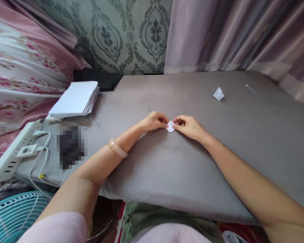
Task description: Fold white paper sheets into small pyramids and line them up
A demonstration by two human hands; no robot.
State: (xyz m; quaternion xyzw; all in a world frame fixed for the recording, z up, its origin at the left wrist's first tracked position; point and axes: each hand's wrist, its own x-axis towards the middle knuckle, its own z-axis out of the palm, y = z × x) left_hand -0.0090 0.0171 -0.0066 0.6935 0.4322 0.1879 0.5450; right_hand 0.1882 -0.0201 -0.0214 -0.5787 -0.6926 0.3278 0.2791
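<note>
Head view: both hands meet at the middle of a grey-covered surface, working a small folded piece of white paper that lies on the cloth between them. The left hand comes in from the left, its fingers drawn nearly closed and pinching the paper's left edge. The right hand comes in from the right, its fingers likewise curled tight and pinching the paper's right edge, thumb and forefinger pressed to it. A pale bangle sits on the left wrist. Farther off to the right, well apart from the hands, a second folded paper shape rests on the cloth, with a thin stick beyond it. At far left a stack of white sheets sits on the surface's corner; nearer, a white power strip with cables lies at the left edge, above a teal fan grille
</note>
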